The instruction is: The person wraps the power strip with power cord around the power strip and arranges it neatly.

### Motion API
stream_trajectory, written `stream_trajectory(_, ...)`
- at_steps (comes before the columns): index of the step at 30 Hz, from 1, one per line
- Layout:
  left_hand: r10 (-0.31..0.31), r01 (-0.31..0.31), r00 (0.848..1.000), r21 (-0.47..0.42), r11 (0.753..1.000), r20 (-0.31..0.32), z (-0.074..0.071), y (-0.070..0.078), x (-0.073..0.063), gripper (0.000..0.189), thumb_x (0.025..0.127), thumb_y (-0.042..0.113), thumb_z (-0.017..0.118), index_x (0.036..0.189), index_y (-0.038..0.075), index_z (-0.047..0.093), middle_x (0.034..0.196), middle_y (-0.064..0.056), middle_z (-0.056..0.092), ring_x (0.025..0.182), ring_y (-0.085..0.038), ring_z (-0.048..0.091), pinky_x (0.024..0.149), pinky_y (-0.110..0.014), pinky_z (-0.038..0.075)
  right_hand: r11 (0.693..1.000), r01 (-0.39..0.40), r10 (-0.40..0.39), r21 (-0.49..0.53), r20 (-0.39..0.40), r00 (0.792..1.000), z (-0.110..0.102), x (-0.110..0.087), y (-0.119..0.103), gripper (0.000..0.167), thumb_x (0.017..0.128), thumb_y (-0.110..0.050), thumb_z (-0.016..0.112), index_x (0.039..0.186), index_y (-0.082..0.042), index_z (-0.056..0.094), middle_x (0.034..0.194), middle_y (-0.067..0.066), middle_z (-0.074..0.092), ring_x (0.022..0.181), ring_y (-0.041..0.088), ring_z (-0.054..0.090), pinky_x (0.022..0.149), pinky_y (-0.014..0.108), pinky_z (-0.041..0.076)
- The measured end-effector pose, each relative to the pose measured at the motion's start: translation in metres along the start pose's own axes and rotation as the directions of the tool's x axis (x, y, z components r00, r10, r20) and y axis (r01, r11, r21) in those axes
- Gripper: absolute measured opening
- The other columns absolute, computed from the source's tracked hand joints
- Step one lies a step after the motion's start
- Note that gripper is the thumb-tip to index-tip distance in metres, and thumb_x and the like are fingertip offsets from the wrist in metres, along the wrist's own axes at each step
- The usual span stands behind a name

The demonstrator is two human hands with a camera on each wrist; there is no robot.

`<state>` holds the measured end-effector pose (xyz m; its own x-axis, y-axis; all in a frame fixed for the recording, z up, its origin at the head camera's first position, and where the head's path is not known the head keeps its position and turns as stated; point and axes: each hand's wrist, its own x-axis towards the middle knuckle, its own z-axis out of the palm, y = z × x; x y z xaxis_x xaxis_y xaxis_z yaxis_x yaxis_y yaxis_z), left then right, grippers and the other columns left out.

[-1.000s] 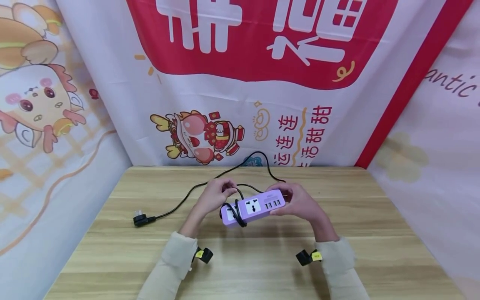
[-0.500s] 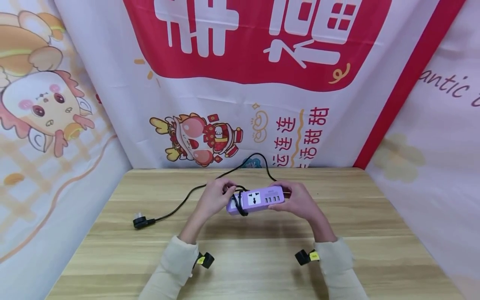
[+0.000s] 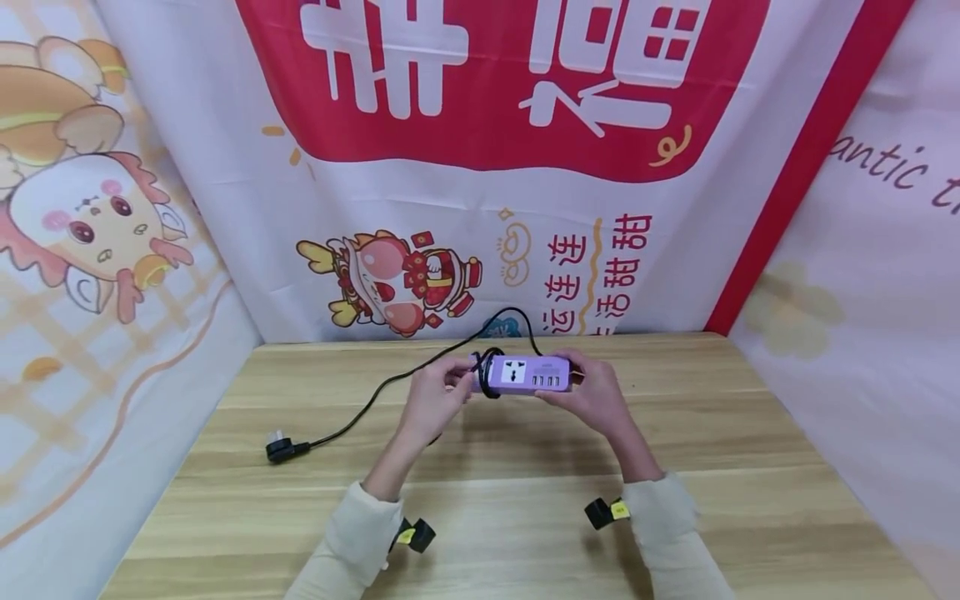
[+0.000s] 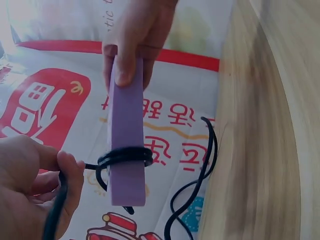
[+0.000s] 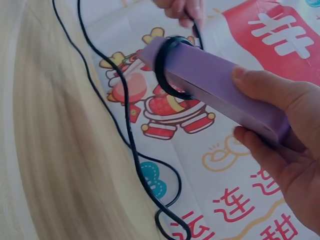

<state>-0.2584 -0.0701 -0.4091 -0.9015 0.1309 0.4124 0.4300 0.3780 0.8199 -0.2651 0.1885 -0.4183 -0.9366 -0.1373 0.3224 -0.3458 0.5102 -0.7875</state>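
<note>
The strip point(image 3: 522, 373) has climbed in the head view and levelled off above the worktop point(image 3: 525, 533); left hand point(image 3: 433, 402) pinching black cord point(image 4: 126, 154), right hand point(image 3: 596, 392) clamped on one end. It's purple, white-socketed; cord coiled round its other end.

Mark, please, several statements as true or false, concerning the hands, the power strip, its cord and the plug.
1. The right hand holds the purple power strip. True.
2. The strip rests on the table. False: it is held up above the table.
3. The left hand pinches the black cord. True.
4. The plug is in a socket of the strip. False: the plug lies on the table.
5. The cord is wound around the strip. True.
</note>
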Motion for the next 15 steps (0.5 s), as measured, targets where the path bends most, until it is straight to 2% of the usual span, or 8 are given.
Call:
stream_trajectory(3, -0.049, 0.053, 0.998, -0.116, 0.992, 0.035, 0.003, 0.003, -0.003, 0.022, 0.089, -0.005, 0.067, 0.111, -0.008, 0.069, 0.089, -0.024, 0.071, 0.07, -0.024, 0.07, 0.06, -0.027, 0.06, 1.0, -0.003, 0.003, 0.005, -0.057, 0.998, 0.004, -0.001, 0.003, 0.059, 0.074, -0.017, 0.089, 0.126, -0.008, 0.063, 0.118, 0.014, 0.068, 0.105, 0.028, 0.068, 0.089, 0.04, 0.059)
stream_trajectory(4, -0.055, 0.06, 0.998, -0.129, 0.99, 0.042, 0.004, 0.004, -0.003, 0.022, 0.089, -0.005, 0.068, 0.111, -0.009, 0.069, 0.089, -0.023, 0.071, 0.069, -0.024, 0.07, 0.061, -0.027, 0.06, 1.0, 0.001, 0.0, 0.008, -0.069, 0.998, 0.005, -0.001, 0.004, 0.059, 0.074, -0.017, 0.089, 0.126, -0.007, 0.063, 0.119, 0.014, 0.069, 0.106, 0.028, 0.068, 0.089, 0.04, 0.059)
stream_trajectory(10, -0.028, 0.036, 0.997, -0.116, 0.993, 0.077, 0.01, 0.01, -0.008, 0.022, 0.09, -0.004, 0.068, 0.111, -0.008, 0.069, 0.087, -0.019, 0.072, 0.068, -0.016, 0.068, 0.061, -0.023, 0.059, 1.0, 0.021, -0.02, 0.01, -0.101, 0.995, 0.007, -0.001, 0.004, 0.059, 0.076, -0.02, 0.088, 0.127, -0.008, 0.062, 0.119, 0.014, 0.068, 0.106, 0.028, 0.067, 0.088, 0.039, 0.059)
stream_trajectory(12, -0.032, 0.042, 0.996, -0.116, 0.992, 0.087, 0.011, 0.009, -0.008, 0.022, 0.09, -0.004, 0.067, 0.112, -0.008, 0.069, 0.088, -0.019, 0.072, 0.068, -0.014, 0.067, 0.062, -0.023, 0.059, 0.999, 0.004, 0.0, 0.034, -0.113, 0.994, 0.006, 0.0, 0.004, 0.059, 0.076, -0.02, 0.088, 0.128, -0.008, 0.062, 0.12, 0.013, 0.067, 0.107, 0.028, 0.066, 0.089, 0.039, 0.059)
stream_trajectory(15, -0.072, 0.089, 0.991, -0.153, 0.984, 0.11, 0.012, 0.005, -0.007, 0.02, 0.091, -0.004, 0.066, 0.111, -0.008, 0.069, 0.089, -0.02, 0.072, 0.068, -0.012, 0.067, 0.064, -0.027, 0.06, 0.995, -0.054, 0.064, 0.084, -0.123, 0.99, 0.003, 0.001, 0.005, 0.062, 0.076, -0.022, 0.088, 0.13, -0.009, 0.061, 0.123, 0.014, 0.066, 0.111, 0.03, 0.065, 0.092, 0.04, 0.058)
